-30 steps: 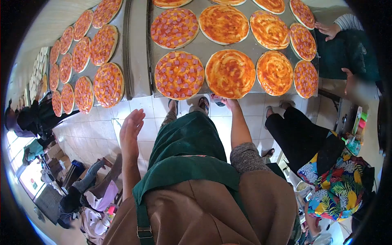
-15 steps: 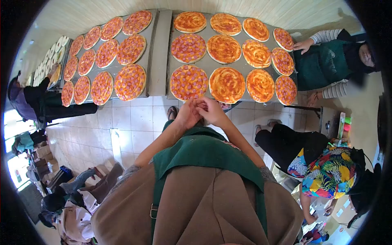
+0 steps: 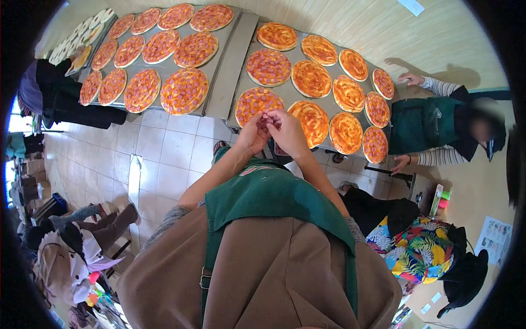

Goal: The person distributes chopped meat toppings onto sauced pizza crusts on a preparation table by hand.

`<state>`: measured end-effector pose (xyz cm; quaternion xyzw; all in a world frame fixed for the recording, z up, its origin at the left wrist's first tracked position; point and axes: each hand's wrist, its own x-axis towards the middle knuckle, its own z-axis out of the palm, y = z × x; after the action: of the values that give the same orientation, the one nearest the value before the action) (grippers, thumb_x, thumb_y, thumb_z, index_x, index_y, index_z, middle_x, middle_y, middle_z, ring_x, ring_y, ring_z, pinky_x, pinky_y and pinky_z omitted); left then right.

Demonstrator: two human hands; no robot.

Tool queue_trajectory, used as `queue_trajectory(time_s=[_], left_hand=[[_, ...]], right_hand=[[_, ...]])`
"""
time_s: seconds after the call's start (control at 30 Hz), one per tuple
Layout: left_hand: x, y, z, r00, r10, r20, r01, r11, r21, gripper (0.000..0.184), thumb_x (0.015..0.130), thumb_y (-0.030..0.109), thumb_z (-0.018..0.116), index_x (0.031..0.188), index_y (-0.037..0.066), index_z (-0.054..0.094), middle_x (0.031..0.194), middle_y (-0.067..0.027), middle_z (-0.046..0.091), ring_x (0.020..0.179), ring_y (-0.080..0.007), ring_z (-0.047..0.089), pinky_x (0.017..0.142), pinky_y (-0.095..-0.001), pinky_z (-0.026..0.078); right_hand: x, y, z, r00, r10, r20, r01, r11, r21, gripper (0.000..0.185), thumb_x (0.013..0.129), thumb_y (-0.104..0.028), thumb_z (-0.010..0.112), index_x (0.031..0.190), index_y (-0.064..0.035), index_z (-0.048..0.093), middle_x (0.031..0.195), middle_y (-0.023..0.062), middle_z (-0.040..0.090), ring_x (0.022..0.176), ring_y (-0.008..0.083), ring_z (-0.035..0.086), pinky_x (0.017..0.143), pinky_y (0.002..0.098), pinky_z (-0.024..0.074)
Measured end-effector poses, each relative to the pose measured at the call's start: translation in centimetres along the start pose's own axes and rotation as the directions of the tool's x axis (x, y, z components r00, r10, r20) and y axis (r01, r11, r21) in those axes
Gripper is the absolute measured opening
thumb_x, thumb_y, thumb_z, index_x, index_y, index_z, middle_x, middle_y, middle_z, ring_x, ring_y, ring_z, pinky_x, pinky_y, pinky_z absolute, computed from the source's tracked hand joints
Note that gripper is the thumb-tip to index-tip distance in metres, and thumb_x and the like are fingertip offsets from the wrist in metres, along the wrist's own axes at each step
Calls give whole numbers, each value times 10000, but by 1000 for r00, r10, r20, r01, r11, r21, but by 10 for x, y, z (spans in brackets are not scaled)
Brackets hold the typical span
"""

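Note:
Both my hands meet over the near edge of the right metal table, in front of a pizza topped with pink cubes [image 3: 256,103]. My left hand [image 3: 253,134] is cupped, palm turned up, under the fingers of my right. Curled fingers of my right hand [image 3: 287,131] touch its fingertips. Anything small between them is too tiny to make out. A sauce-covered pizza [image 3: 311,122] lies just right of my hands. More pizzas, some with cubes and some with sauce only, stand in rows behind.
The left table [image 3: 150,108] holds several cube-topped pizzas. A co-worker in a green apron [image 3: 422,123] stands at the right end, another person [image 3: 71,96] at the far left. A person in a floral shirt [image 3: 416,247] is at the lower right, seated people lower left.
My hands, first apart with the right at the table edge, have come together. The view has turned, so the tables now slant. The co-worker's upper hand is now off the pizzas.

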<state>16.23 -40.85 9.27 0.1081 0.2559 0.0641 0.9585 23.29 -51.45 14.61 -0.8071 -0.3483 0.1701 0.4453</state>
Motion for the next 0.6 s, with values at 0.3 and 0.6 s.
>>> queue_trajectory(time_s=[0.3, 0.6], left_hand=[[-12, 10, -17, 999, 26, 38, -31, 990, 138, 264, 994, 246, 468, 1119, 36, 570, 1070, -77, 624, 1015, -175, 601, 948, -333, 473], [13, 57, -56, 999, -20, 35, 11, 971, 238, 210, 966, 189, 536, 1118, 52, 584, 1065, -55, 624, 999, -154, 603, 930, -301, 486]], right_hand=[[14, 4, 16, 992, -90, -91, 77, 987, -138, 136, 817, -85, 669, 916, 8, 668, 867, 144, 676, 766, 240, 673, 677, 319, 528], [44, 6, 53, 996, -46, -72, 38, 994, -99, 188, 816, -51, 656, 997, -1, 652, 935, 139, 672, 755, 228, 673, 677, 315, 535]])
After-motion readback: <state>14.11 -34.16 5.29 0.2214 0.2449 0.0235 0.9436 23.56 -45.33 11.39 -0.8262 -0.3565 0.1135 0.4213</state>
